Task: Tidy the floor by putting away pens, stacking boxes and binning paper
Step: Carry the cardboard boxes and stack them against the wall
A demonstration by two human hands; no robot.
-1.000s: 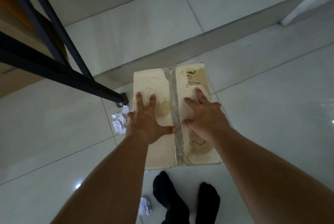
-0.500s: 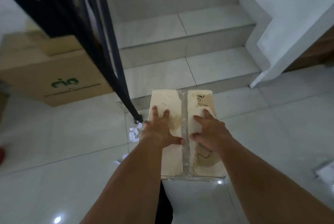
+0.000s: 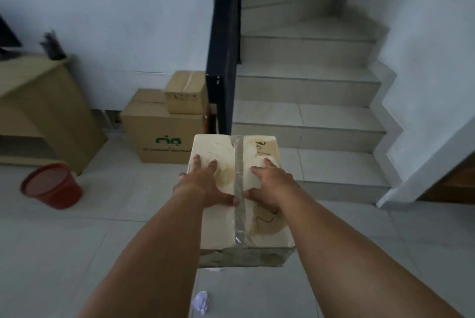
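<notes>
A crumpled paper (image 3: 201,302) lies on bare floor tiles (image 3: 64,253) nearest. Above it, the left hand (image 3: 205,185) and right hand (image 3: 272,184) press flat, fingers spread, on a taped box (image 3: 218,225) (apparently lifted). Beyond stand stacked cartons (image 3: 159,122), a red bin (image 3: 52,185) left, stairs (image 3: 308,122) right.
</notes>
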